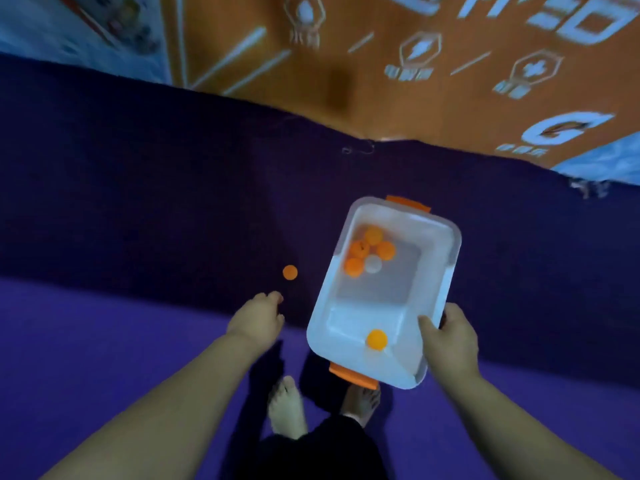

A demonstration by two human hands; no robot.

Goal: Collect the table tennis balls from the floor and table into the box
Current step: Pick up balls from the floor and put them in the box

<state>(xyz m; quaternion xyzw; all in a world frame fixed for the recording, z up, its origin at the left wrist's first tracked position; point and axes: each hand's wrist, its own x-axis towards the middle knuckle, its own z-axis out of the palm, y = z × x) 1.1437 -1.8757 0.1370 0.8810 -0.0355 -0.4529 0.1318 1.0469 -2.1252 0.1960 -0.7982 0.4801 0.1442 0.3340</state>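
orange ball (pixel 290 272) on carpet, just beyond left hand (pixel 258 318), fingers seemingly loose, empty; right hand (pixel 446 336) grips box (pixel 440 233) rim.

Bare forearms (pixel 166 403), bare feet (pixel 285 407), loose black trousers (pixel 325 452).

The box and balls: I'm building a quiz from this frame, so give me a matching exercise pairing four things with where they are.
Things:
1. white ball
2. lone orange ball in the box
3. loose orange ball
4. right hand

Places:
A. on the purple floor, ahead of the left hand
B. gripping the rim of the box
C. among the cluster of orange balls
D. at the near end of the box

Pairs: 1-C, 2-D, 3-A, 4-B
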